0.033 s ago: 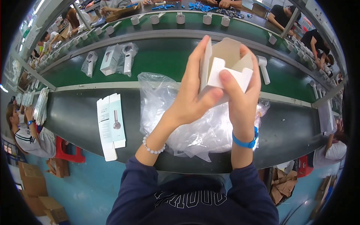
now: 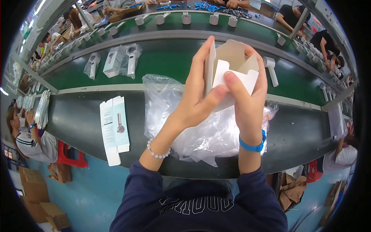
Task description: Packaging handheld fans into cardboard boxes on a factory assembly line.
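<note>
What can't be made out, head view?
- Inner floor of white carton: head view, behind its front wall.
- Carton's right side: head view, mostly behind right hand.
- Black worktop under clear plastic bags: head view, covered.
- Head of grey-clad co-worker: head view, beyond top edge.

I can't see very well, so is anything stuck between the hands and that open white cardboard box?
Nothing visible is: the bare left hand and bare right hand touch the open white cardboard box directly. The crumpled clear plastic lies on the dark tabletop, not between them.
</note>
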`<state>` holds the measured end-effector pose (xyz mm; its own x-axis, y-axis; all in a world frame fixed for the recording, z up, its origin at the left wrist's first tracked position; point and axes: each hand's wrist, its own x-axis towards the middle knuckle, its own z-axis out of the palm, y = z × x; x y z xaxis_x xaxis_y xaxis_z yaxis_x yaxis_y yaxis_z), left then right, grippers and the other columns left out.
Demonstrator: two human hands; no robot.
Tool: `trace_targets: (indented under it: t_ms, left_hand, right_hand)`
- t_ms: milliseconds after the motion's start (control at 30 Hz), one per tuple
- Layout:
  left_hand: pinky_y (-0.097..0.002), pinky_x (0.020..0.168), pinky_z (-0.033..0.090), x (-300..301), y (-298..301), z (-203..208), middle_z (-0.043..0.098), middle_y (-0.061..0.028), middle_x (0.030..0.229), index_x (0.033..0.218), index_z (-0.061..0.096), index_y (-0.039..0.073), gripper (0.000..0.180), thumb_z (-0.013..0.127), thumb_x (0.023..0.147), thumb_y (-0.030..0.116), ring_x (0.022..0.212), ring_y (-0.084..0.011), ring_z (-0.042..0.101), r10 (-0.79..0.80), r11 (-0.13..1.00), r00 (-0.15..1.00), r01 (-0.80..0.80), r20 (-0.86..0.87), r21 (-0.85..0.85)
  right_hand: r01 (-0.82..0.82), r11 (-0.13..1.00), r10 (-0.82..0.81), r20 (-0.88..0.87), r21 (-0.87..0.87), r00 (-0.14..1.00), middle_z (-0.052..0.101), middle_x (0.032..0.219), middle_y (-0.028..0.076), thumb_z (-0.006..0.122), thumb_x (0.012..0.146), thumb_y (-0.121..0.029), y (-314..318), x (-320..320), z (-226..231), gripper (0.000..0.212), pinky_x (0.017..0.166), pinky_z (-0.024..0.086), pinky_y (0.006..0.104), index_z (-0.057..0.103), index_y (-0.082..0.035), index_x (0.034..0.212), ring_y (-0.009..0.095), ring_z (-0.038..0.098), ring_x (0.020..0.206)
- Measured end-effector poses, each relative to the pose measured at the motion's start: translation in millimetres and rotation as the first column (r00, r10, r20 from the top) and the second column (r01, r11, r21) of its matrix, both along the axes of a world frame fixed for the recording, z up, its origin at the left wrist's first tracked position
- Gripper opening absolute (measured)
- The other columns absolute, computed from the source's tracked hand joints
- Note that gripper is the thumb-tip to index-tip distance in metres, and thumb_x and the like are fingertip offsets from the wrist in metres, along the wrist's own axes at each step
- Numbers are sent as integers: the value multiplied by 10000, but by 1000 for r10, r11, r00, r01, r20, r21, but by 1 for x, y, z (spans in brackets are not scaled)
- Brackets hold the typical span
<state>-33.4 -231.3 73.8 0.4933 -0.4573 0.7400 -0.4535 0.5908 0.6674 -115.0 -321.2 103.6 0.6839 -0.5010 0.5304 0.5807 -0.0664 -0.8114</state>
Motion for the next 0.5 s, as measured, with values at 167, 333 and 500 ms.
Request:
trace_targets:
  t_ms: [167, 333, 500]
  left_hand:
    - [-380, 1079, 279, 7, -2, -16, 283, -213, 1452, 1452, 164, -38, 784, 581, 887, 310, 1319, -306, 348, 151, 986, 979, -159, 140, 46]
    - [-407, 1000, 383, 3, -15, -23, 426, -201, 1349, 1391, 301, -26, 767, 678, 842, 355, 1197, -335, 480, 124, 982, 972, -93, 198, -163]
    - [-413, 941, 414, 6, -19, -22, 489, -227, 1259, 1302, 437, 74, 623, 677, 828, 399, 1125, -356, 511, 194, 974, 893, -126, 406, -188]
  right_hand:
    - [-107, 988, 114, -60, 111, 992, 535, 1162, 86, 681, 795, -37, 4, -5, 6, 579, 879, 467, 278, 403, -38, 1303, 155, 558, 1059]
    - [-183, 966, 210, -141, 181, 967, 546, 1141, 77, 701, 770, -43, -9, -15, 12, 639, 884, 463, 281, 387, -38, 1327, 156, 566, 1052]
    - [-231, 958, 261, -187, 169, 947, 574, 1094, 52, 729, 749, -64, -16, -26, 17, 682, 885, 451, 284, 397, -37, 1344, 146, 565, 1031]
